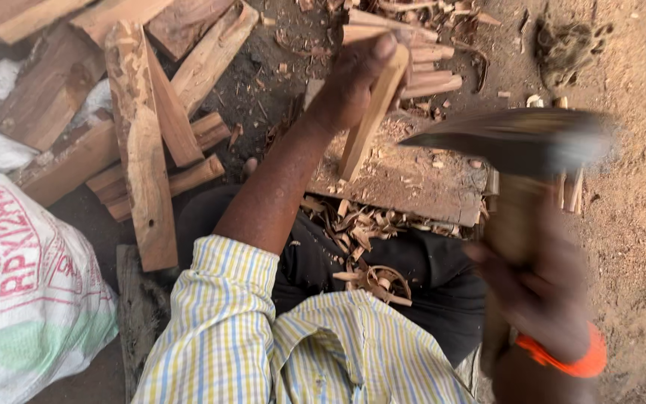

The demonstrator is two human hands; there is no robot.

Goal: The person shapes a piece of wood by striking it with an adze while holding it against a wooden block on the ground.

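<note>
Wooden stick stands tilted on the chopping block near its far edge, my left hand closed around its top, my right hand clenched on the blurred hatchet, shavings already shed, shaping unfinished.

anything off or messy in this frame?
Wood shavings are strewn over the person's lap and around the chopping block. The left hand holds a stick upright on the block, fingers close below the motion-blurred hatchet in the right hand. Split planks lie in a loose heap.
</note>
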